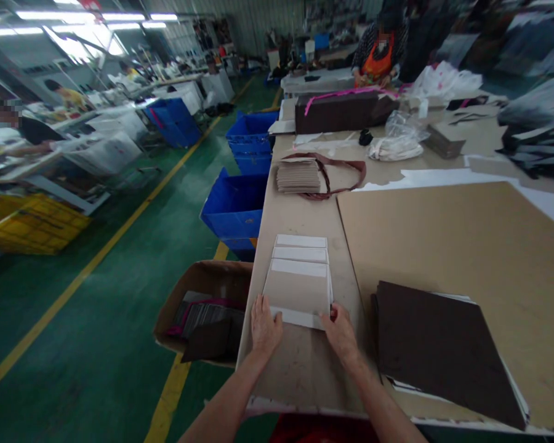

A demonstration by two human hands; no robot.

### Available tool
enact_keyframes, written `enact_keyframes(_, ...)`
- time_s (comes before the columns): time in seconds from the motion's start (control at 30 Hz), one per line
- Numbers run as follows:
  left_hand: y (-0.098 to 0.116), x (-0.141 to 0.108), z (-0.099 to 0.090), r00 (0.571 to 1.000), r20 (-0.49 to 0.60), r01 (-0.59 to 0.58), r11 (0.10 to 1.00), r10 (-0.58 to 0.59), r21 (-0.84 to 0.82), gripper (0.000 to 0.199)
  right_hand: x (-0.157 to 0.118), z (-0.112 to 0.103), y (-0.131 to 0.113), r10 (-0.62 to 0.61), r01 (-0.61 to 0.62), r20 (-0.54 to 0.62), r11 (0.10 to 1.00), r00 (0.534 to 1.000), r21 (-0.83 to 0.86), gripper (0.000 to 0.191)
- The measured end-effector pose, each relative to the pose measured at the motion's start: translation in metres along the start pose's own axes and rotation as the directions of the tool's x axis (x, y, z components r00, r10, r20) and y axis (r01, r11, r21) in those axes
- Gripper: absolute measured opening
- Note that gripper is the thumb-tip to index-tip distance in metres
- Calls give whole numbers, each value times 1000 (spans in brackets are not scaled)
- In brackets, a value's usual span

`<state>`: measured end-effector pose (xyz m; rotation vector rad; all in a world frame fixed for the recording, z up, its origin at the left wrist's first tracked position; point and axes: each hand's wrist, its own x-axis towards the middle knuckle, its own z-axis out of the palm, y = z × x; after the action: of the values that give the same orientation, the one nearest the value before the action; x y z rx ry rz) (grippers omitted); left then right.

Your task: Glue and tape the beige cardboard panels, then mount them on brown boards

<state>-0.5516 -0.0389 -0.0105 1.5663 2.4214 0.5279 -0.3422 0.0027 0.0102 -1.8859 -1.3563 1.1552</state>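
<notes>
A cardboard panel with white strips across it lies on the near left part of the table, apparently on top of other pale sheets. My left hand holds its near left corner, fingers along the side and thumb at the front edge. At the near right corner, my right hand pinches the panel, thumb on top and fingers curled at the side. Two narrower white strips show just beyond the panel. To the right of my right hand lies a stack of dark brown sheets with white edges showing beneath.
A stack of cardboard pieces with a brown strap sits farther up the table. A large tan board covers the right side. Left of the table stand a carton and blue bins. A person works at the far end.
</notes>
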Motion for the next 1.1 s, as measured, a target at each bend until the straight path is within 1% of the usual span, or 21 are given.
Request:
enact_keyframes(0.07,-1,1,0,1000,-19,2,1000,-2,-31,56,3,-4,-11,45,-47,34,998,998,39,52)
enact_keyframes(0.13,-2,3,-4,1000,-19,12,997,-13,-71,56,8,-5,-23,10,-20,87,993,996,118,47)
enact_keyframes(0.23,-1,7,-15,996,-19,78,985,-82,-157,56,16,-6,-37,-51,25,97,968,994,250,36)
enact_keyframes(0.3,5,7,-26,989,-39,126,962,-139,-243,56,16,-15,-42,-57,31,78,953,995,301,35)
enact_keyframes(0.33,11,7,-31,985,-44,144,942,-165,-304,56,13,-25,-44,-59,32,73,945,996,324,35)
enact_keyframes(0.37,20,5,-37,981,-32,162,908,-189,-386,55,8,-39,-44,-60,31,70,935,996,354,36)
enact_keyframes(0.4,31,3,-42,978,10,187,855,-208,-484,54,1,-55,-43,-58,28,67,923,996,384,36)
enact_keyframes(0.47,61,-7,-51,970,123,238,712,-211,-661,48,-16,-97,-35,-33,13,40,906,999,424,38)
enact_keyframes(0.53,98,-21,-54,957,248,290,560,-152,-776,45,-34,-143,-20,30,-1,-69,920,997,392,45)
enact_keyframes(0.57,118,-30,-54,946,309,315,493,-97,-811,47,-40,-166,-9,65,1,-170,931,983,365,51)
enact_keyframes(0.6,137,-38,-52,933,358,330,457,-27,-826,46,-45,-186,3,108,-15,-258,942,960,335,55)
enact_keyframes(0.63,156,-46,-48,922,385,328,450,37,-830,43,-48,-205,16,145,-43,-317,951,938,306,57)
enact_keyframes(0.7,187,-58,-39,893,429,323,473,135,-820,37,-50,-233,42,200,-104,-406,964,892,246,61)
enact_keyframes(0.77,210,-66,-27,870,460,314,518,179,-796,35,-47,-251,65,224,-156,-442,970,869,186,61)
enact_keyframes(0.8,218,-69,-22,866,465,304,543,186,-783,35,-44,-256,74,225,-172,-452,973,863,158,61)
enact_keyframes(0.87,229,-71,-12,872,451,267,588,191,-764,35,-39,-261,89,211,-181,-470,977,857,110,61)
enact_keyframes(0.93,235,-71,-4,883,425,222,621,198,-751,34,-34,-262,97,196,-192,-482,980,854,58,62)
enact_keyframes(1.0,236,-70,2,888,414,196,650,200,-734,33,-30,-261,100,190,-219,-493,976,849,-2,63)
enact_keyframes(1.1,236,-68,5,887,411,158,701,208,-695,32,-26,-259,98,194,-257,-505,964,841,-59,62)
